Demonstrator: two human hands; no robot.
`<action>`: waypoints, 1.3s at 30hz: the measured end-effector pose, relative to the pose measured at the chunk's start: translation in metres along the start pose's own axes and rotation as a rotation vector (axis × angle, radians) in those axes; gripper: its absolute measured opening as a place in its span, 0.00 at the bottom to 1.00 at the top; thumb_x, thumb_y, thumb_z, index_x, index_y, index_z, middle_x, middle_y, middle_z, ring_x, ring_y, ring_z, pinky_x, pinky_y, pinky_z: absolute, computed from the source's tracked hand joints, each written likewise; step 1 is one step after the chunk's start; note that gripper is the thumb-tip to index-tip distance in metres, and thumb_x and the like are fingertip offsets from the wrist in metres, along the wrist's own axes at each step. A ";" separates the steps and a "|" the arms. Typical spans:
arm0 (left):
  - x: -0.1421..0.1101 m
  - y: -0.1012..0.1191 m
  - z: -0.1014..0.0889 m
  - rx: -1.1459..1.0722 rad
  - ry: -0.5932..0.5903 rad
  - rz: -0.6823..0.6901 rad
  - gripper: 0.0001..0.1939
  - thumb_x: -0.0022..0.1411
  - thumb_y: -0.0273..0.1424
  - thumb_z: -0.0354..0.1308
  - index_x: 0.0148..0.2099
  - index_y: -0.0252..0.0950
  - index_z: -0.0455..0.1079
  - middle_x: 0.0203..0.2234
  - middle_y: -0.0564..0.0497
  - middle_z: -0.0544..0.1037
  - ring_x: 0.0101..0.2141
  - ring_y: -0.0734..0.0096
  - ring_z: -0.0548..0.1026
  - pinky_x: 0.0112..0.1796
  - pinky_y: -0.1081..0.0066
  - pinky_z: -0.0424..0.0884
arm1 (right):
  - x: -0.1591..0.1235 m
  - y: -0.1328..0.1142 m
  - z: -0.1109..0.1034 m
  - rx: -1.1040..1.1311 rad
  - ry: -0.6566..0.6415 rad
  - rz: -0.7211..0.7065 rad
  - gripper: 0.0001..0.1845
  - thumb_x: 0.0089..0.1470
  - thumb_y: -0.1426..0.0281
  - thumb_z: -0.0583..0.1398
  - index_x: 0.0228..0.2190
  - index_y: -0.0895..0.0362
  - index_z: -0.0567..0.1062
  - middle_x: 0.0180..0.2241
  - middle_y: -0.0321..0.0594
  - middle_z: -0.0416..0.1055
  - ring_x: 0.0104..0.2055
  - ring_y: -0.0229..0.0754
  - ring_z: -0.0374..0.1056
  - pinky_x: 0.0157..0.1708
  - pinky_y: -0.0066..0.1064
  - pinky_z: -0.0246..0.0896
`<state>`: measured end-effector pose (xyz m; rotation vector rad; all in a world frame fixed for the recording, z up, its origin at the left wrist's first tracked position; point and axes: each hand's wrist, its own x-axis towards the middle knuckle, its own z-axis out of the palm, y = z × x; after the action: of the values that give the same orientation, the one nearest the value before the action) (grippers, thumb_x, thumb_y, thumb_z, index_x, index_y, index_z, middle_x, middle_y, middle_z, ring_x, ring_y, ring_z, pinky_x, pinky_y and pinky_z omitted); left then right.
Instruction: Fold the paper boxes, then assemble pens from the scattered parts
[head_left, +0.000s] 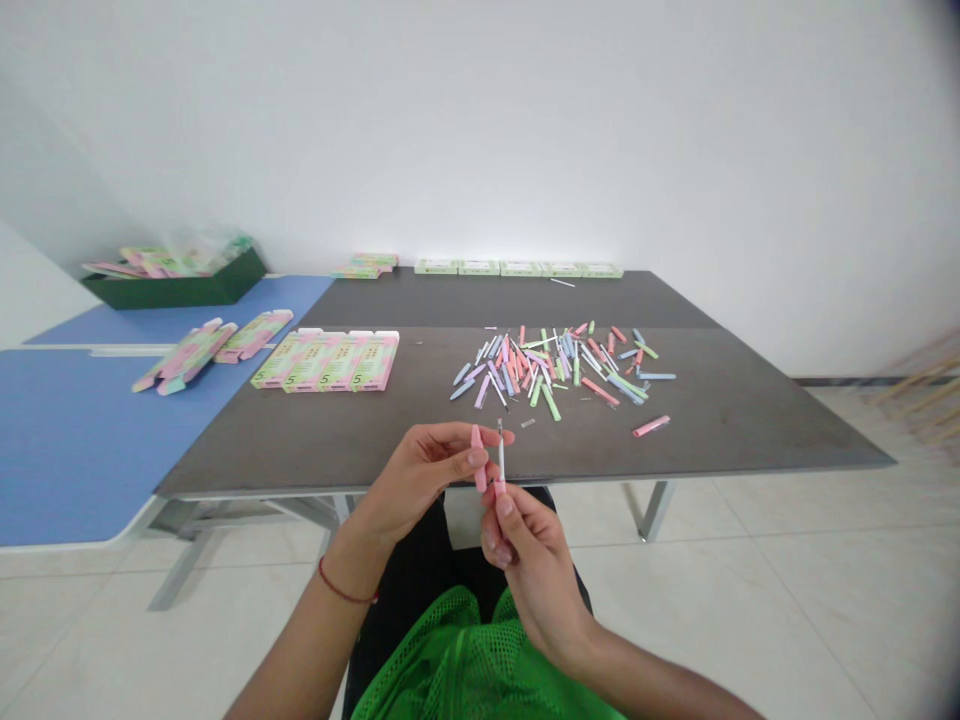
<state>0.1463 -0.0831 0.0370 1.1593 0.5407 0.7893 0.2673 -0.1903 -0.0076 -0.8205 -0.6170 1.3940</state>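
Note:
Both hands are close together over the front edge of the dark table [247, 455]. Between thumb and fingers of my left hand [431, 465] is a pink tapered pen barrel [478, 458], its point upward. My right hand [536, 555] grips a pink pen part at its lower end, from which a thin white refill [501, 455] with a dark tip stands nearly upright. The two pieces are side by side and apart at the top; whether they touch lower down is hidden by fingers. Beyond the hands lies a loose pile of pastel pen parts [555, 365].
Several flat printed cartons [341, 362] overlap at the table's left. More cartons [517, 268] line the back edge. A dark green bin [176, 292] with packaging sits on the blue table [67, 430]. One pink pen piece [651, 427] lies apart at the right.

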 end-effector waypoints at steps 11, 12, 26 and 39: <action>0.001 -0.002 -0.005 0.011 0.030 0.003 0.11 0.58 0.34 0.73 0.42 0.33 0.83 0.46 0.39 0.84 0.31 0.70 0.81 0.37 0.71 0.77 | 0.001 -0.006 -0.001 0.012 -0.003 -0.050 0.16 0.68 0.58 0.60 0.36 0.57 0.75 0.22 0.30 0.53 0.24 0.34 0.42 0.24 0.32 0.35; 0.000 -0.002 -0.006 0.015 0.031 -0.004 0.11 0.58 0.33 0.73 0.41 0.33 0.83 0.46 0.39 0.84 0.31 0.71 0.81 0.37 0.71 0.78 | 0.001 -0.007 -0.001 0.010 -0.003 -0.052 0.16 0.68 0.58 0.60 0.36 0.57 0.76 0.22 0.30 0.53 0.24 0.33 0.42 0.24 0.32 0.35; -0.002 -0.002 -0.010 0.015 0.083 -0.007 0.09 0.59 0.33 0.72 0.39 0.33 0.83 0.49 0.39 0.83 0.32 0.68 0.83 0.39 0.69 0.79 | 0.000 -0.004 -0.004 0.014 0.017 -0.045 0.16 0.66 0.57 0.61 0.35 0.57 0.75 0.22 0.29 0.53 0.24 0.34 0.43 0.24 0.31 0.36; -0.001 -0.003 -0.009 0.001 0.064 -0.013 0.07 0.61 0.32 0.71 0.38 0.33 0.82 0.42 0.42 0.84 0.32 0.71 0.82 0.39 0.72 0.78 | -0.001 -0.004 -0.003 0.022 0.021 -0.039 0.16 0.67 0.57 0.60 0.35 0.57 0.75 0.22 0.30 0.54 0.24 0.33 0.43 0.24 0.31 0.36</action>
<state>0.1393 -0.0791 0.0316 1.1329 0.6013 0.8177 0.2723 -0.1913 -0.0067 -0.8008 -0.5978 1.3533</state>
